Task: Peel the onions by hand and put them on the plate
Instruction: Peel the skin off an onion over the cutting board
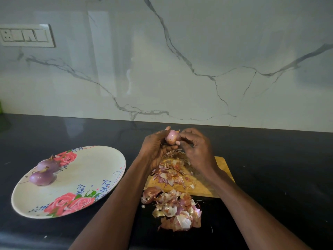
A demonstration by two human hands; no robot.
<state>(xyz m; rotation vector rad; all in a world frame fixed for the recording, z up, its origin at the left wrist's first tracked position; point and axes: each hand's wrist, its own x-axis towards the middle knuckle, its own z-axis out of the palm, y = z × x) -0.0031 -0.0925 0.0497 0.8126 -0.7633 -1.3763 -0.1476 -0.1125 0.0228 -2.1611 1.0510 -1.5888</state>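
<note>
A small pink onion [172,136] is held up above the far end of the wooden cutting board [224,168]. My left hand [155,148] cups it from the left and below. My right hand [196,148] pinches its right side with thumb and fingertips. Two peeled purple onions, one [41,178] in front and another [48,164] behind it, lie on the left part of the white plate with pink roses [93,170], which sits to the left of my arms.
Onion skins [171,173] cover the board, and a bigger heap of skins [177,210] lies on the black counter in front of it. A marble backsplash rises behind, with a switch panel [26,35] at upper left.
</note>
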